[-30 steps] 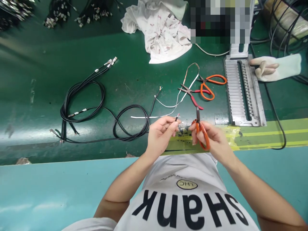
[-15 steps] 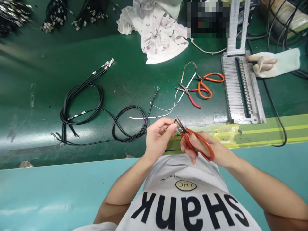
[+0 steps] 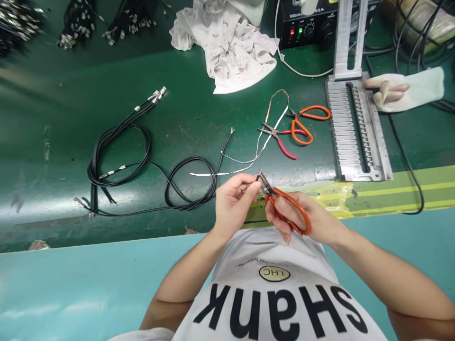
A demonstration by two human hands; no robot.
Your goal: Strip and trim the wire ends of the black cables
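Thin wire end [image 3: 259, 176] was pinched btw thumb + fingers of left hand [image 3: 234, 201], tip sticking up just past the fingers, held over front edge of green workbench [image 3: 53, 118]. Right hand [image 3: 305, 219] was closed around orange-handled scissors [image 3: 288, 210] w/ handles in the palm, blades [image 3: 267, 184] right by the wire end, contact unclear. Hands near each other, in front of white Shank T-shirt [image 3: 273, 303]. Just past the hands on bench: looped black cable [image 3: 188, 187], white wire [image 3: 220, 174]. Further right: red-handled pliers [image 3: 284, 147], 2nd pair of orange scissors [image 3: 302, 132], both beside a metal comb-like jig [image 3: 355, 128], w/ white glove [image 3: 401, 90] at its far side. Crumpled printed cloth [image 3: 227, 52] up top, power unit [image 3: 305, 28] next to it, bundled crimped terminals [image 3: 78, 23] top left
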